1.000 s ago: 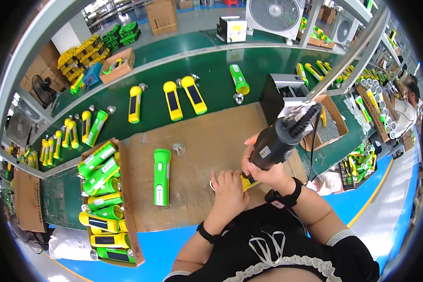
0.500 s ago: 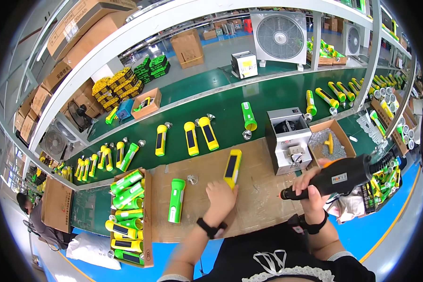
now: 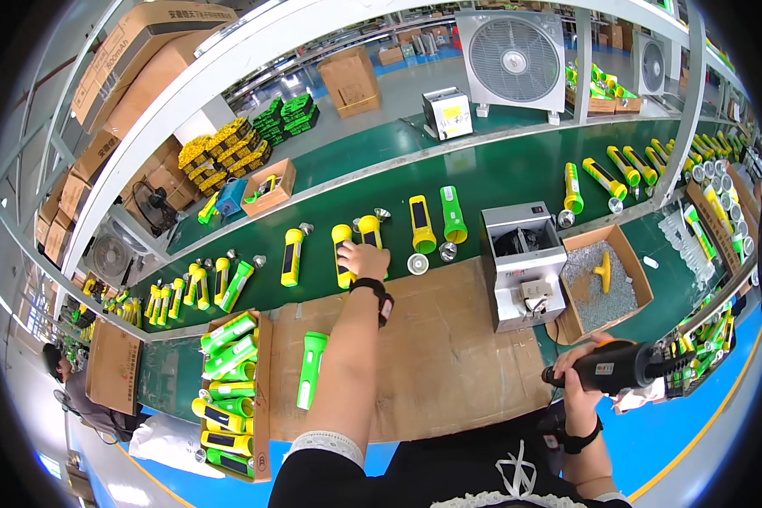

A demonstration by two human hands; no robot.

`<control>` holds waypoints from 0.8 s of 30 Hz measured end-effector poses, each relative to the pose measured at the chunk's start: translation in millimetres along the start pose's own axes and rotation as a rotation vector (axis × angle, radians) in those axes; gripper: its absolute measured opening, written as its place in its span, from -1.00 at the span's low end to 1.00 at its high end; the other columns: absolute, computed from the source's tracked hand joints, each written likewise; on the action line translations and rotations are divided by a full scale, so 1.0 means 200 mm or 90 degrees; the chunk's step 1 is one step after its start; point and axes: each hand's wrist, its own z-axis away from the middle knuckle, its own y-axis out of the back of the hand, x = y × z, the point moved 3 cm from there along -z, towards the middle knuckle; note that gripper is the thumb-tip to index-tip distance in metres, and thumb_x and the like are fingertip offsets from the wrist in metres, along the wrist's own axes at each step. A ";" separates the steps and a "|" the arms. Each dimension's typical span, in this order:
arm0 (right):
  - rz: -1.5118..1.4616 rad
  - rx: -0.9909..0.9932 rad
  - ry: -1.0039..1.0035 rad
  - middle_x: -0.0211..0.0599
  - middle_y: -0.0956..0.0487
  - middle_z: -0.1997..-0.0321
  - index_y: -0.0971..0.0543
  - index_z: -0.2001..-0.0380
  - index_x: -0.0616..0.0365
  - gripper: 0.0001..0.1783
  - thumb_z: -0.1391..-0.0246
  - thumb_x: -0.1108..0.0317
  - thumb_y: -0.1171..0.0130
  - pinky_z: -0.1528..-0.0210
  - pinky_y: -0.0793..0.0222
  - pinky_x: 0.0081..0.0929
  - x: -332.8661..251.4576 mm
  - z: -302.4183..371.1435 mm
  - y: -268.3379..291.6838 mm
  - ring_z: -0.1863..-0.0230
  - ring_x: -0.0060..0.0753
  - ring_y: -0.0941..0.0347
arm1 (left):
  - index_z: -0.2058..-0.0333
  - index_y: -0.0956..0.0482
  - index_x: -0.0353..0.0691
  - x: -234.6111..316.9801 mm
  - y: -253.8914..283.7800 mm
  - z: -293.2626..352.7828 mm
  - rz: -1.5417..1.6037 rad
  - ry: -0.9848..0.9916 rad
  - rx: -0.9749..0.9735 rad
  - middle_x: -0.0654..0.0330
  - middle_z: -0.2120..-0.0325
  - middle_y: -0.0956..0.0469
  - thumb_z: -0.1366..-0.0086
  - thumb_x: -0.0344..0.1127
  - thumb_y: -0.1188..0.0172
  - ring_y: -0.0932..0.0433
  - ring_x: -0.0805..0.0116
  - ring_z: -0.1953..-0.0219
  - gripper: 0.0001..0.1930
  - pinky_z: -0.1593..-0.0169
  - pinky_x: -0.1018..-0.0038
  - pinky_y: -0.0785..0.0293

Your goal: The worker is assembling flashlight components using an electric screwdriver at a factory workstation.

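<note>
My left hand (image 3: 366, 261) reaches across the bench to two yellow flashlights on the green belt. Its fingers curl over the left yellow flashlight (image 3: 342, 234); the right yellow flashlight (image 3: 369, 225) is partly hidden under the hand. At the right, my right hand (image 3: 578, 391) is closed around a black electric screwdriver (image 3: 611, 369), its tip pointing left. Another yellow flashlight (image 3: 422, 225) lies on the belt beside a green flashlight (image 3: 454, 213), a round reflector (image 3: 417, 264) at its open end. One green flashlight (image 3: 311, 371) rests on the cardboard, left of my forearm.
A box of flashlights (image 3: 262, 398) stands left on the bench. Right of the cardboard mat (image 3: 449, 356) are a grey machine (image 3: 525, 267) and a box of small metal parts (image 3: 603, 284) holding a yellow tool (image 3: 603, 271). More flashlights line the belt (image 3: 499, 182).
My left hand has left the yellow flashlight it held and moved left and farther out. A yellow flashlight now lies beside the green one on the belt. The screwdriver has moved lower and right.
</note>
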 end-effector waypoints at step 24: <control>0.069 -0.055 -0.021 -0.40 -0.41 0.60 -0.26 -0.06 0.34 -0.45 0.10 0.58 -0.01 0.54 -0.28 -0.62 0.12 -0.54 -0.22 0.63 -0.59 -0.35 | -0.14 -0.29 0.07 -0.65 0.38 1.51 0.278 -0.454 -0.228 -0.11 0.49 -0.43 -0.13 -0.36 -0.07 -0.49 -0.12 0.50 -0.46 0.42 0.14 -0.43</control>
